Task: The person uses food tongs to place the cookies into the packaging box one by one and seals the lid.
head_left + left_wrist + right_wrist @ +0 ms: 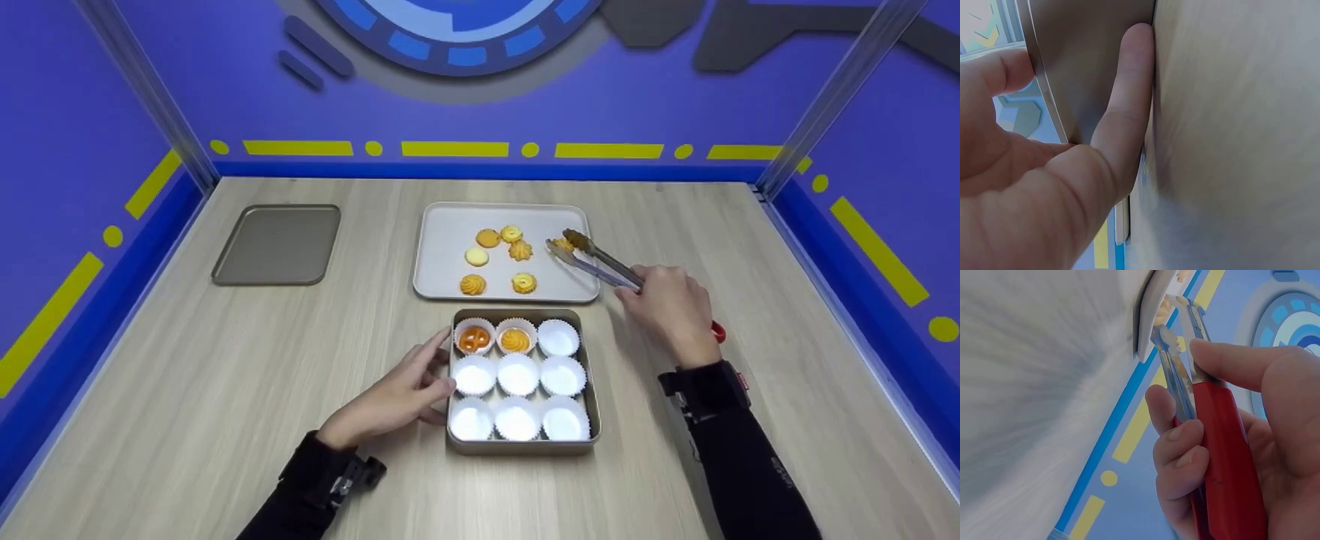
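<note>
My right hand [670,310] grips a pair of metal tongs [611,264] with red handles [1229,461]. The tong tips are spread on either side of a cookie [562,244] at the right end of the light baking tray [442,289]. Against the left wall of a square metal tin [525,448] rests my left hand [401,394], its thumb at the rim and a finger stretched along the side. White paper cups [517,375] fill the tin in rows. A pretzel-shaped cookie [474,340] and a swirled cookie [515,340] sit in two back-row cups.
Several other cookies [520,250] lie about the middle of the baking tray, some round and flat, others piped. A smaller dark tray [277,244] lies at the back left of the wooden table [187,420]. Blue panels [480,112] stand around the back and sides.
</note>
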Tool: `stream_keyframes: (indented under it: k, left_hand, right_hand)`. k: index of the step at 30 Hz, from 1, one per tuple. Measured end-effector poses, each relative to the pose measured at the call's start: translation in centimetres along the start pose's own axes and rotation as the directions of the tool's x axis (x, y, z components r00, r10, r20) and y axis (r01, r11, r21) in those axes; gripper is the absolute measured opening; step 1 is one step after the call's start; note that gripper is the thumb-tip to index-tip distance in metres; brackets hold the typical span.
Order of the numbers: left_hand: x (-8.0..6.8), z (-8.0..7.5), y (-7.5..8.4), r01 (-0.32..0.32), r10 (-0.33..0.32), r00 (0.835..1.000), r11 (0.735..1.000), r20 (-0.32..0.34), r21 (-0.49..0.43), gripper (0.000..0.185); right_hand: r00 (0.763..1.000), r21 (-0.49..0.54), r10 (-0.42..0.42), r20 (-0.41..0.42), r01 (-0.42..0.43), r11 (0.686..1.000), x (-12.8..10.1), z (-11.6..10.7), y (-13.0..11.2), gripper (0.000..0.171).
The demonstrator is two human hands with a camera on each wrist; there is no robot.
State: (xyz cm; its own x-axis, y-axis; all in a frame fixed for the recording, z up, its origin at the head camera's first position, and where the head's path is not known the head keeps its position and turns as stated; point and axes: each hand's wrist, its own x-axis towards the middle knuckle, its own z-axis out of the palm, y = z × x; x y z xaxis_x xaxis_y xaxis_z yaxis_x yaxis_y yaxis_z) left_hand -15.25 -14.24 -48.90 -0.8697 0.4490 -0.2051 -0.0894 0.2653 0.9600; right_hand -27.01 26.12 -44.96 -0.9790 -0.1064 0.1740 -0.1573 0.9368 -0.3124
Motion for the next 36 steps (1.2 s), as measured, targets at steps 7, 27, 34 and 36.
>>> stream_keyframes:
  k: [7,27,34,36]
  left_hand:
    - [0.1,-0.1,-0.2,-0.031,0.033,0.999,0.993,-0.014,0.118,0.085]
    - [0.1,-0.1,-0.2,-0.040,0.043,0.999,0.990,-0.013,0.133,0.086]
    - [0.1,-0.1,-0.1,-0.027,0.027,1.000,0.998,-0.001,0.051,0.087]
    - [0.1,0.0,-0.2,-0.016,0.016,1.000,0.999,0.004,0.032,0.087]
  right_hand:
    - [0.999,-0.051,-0.027,-0.028,0.026,0.998,-0.1,0.2,-0.4,0.020]
    - [0.997,-0.105,-0.074,-0.037,0.070,0.992,0.1,-0.1,0.2,0.024]
    - [0.996,-0.073,-0.070,-0.053,0.066,0.995,-0.2,-0.9,0.1,0.019]
    - [0.997,-0.051,-0.059,-0.050,0.057,0.997,-0.5,-1.4,0.0,0.027]
